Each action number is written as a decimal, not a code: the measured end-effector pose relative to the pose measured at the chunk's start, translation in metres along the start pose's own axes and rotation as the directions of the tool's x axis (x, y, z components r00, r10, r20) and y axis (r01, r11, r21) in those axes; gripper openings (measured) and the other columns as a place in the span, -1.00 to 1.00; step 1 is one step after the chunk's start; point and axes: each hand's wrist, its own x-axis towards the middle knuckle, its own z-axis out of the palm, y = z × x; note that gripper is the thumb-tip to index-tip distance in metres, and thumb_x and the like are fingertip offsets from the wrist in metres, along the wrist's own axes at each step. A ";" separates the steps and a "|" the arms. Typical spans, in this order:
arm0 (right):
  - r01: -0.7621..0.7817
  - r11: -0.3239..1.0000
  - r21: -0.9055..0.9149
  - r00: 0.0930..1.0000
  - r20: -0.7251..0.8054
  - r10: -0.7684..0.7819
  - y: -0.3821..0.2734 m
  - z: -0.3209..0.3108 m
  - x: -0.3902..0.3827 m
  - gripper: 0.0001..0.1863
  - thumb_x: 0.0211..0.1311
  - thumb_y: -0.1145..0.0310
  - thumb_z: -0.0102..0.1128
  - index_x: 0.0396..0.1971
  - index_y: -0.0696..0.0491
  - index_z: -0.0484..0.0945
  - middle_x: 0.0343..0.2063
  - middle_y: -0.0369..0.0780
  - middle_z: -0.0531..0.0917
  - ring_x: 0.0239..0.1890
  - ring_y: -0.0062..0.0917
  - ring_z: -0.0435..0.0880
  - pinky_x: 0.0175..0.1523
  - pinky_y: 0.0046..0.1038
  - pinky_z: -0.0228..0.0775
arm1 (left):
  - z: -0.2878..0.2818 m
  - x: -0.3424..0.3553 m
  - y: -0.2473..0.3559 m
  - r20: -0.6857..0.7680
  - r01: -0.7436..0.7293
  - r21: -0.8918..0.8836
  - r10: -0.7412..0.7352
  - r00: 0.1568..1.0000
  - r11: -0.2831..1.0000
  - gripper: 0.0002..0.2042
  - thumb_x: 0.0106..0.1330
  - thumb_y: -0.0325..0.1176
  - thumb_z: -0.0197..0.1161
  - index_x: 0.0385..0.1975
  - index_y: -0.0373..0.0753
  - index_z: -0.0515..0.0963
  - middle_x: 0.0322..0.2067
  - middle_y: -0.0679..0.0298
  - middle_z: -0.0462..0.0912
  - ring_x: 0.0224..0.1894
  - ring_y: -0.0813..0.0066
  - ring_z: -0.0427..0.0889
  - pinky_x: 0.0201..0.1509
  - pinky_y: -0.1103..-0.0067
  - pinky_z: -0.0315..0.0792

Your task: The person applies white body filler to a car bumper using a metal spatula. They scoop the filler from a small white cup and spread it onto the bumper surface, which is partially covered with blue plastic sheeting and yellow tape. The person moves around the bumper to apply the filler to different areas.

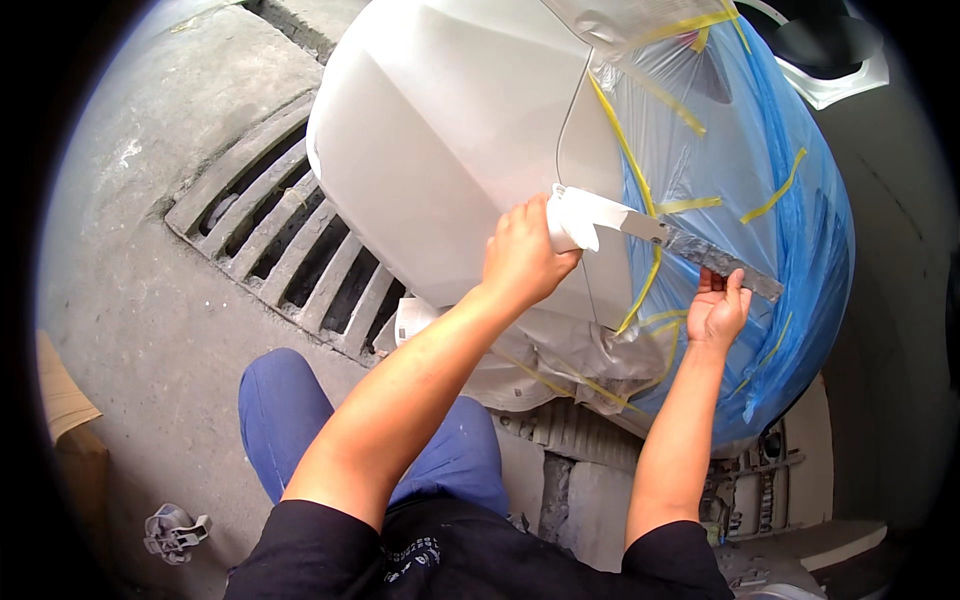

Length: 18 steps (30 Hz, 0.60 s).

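"White, that piece (568, 225) on the left. How does it sit from the fingers?"

"Just right of the left hand's (522, 255) fingers, which are curled round it."

"And the long strip (700, 250)?"

"Right of those same fingers. Its long axis slants rightward and back toward the person; whether it joins the white piece, I can't tell."

"Which hand is nearer its grey end?"

"The right hand (720, 308): thumb and fingers pinch its lower edge, the tip poking out to their right, over blue sheeting (815, 240)."
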 end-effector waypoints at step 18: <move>-0.086 0.996 -0.024 0.986 -0.147 0.081 0.001 -0.020 -0.018 -0.84 0.36 0.37 0.05 -0.19 0.13 0.39 -0.23 -0.16 0.59 -0.25 -0.42 0.59 -0.08 -0.34 0.51 | 0.000 -0.015 0.007 0.069 0.013 -0.030 -0.011 0.998 0.999 -0.37 -0.01 -0.22 0.41 0.06 -0.32 0.32 -0.09 0.00 0.50 0.00 0.00 0.46 0.01 0.21 0.42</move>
